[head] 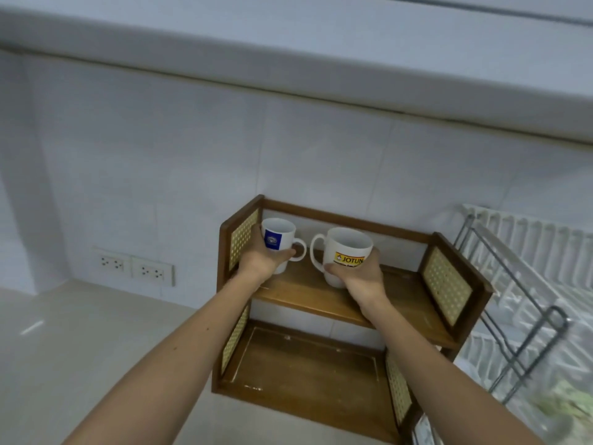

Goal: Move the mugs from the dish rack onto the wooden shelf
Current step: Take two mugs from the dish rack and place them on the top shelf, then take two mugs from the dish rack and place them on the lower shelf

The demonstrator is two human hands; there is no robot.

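Note:
A two-tier wooden shelf (308,297) with woven side panels stands on the counter against the tiled wall. My left hand (261,263) grips a white mug with a blue logo (278,235) at the left end of the upper tier, handle pointing right. My right hand (359,277) grips a larger white mug with a yellow label (348,247) over the middle of the same tier, handle pointing left. Both mugs are upright; whether their bases touch the board is hidden by my hands. The white dish rack (529,248) stands right of the shelf.
The shelf's lower tier (301,370) holds nothing. Two wall sockets (134,266) sit to the left above the pale counter (80,342). An overhead cabinet (288,46) hangs above. A metal frame (519,316) of the rack leans close to the shelf's right panel.

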